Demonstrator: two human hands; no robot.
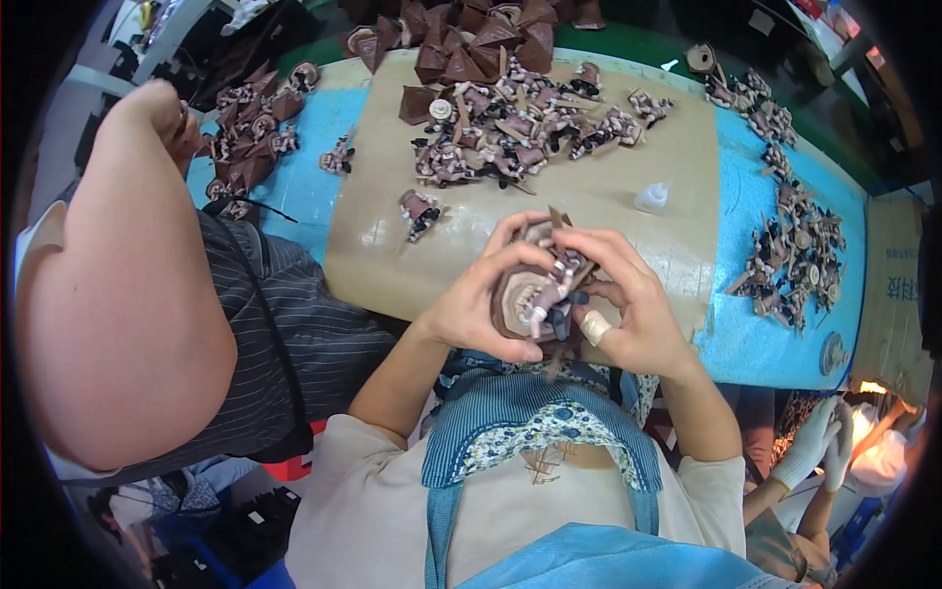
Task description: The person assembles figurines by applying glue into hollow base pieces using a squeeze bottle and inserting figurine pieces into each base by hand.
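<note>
Close in front of my body, my left hand (481,299) curls around a brown, angular base piece with a pale round inside. A small figurine (554,294) in brown, pinkish white and black lies against that piece. My right hand (633,309) grips the figurine from the other side, its thumb wrapped in pale tape. Parts of both pieces are hidden behind my fingers. Beyond my hands on the tan mat (383,265), a single figurine (420,214) lies to the left, and a small translucent white bottle (652,197) lies to the right.
A pile of figurines (520,128) covers the mat's far part, with brown pointed pieces (471,49) behind it. More figurines (800,255) lie on the blue surface at right. A co-worker's bare arm (137,275) reaches in at left; gloved hands (810,442) show at lower right.
</note>
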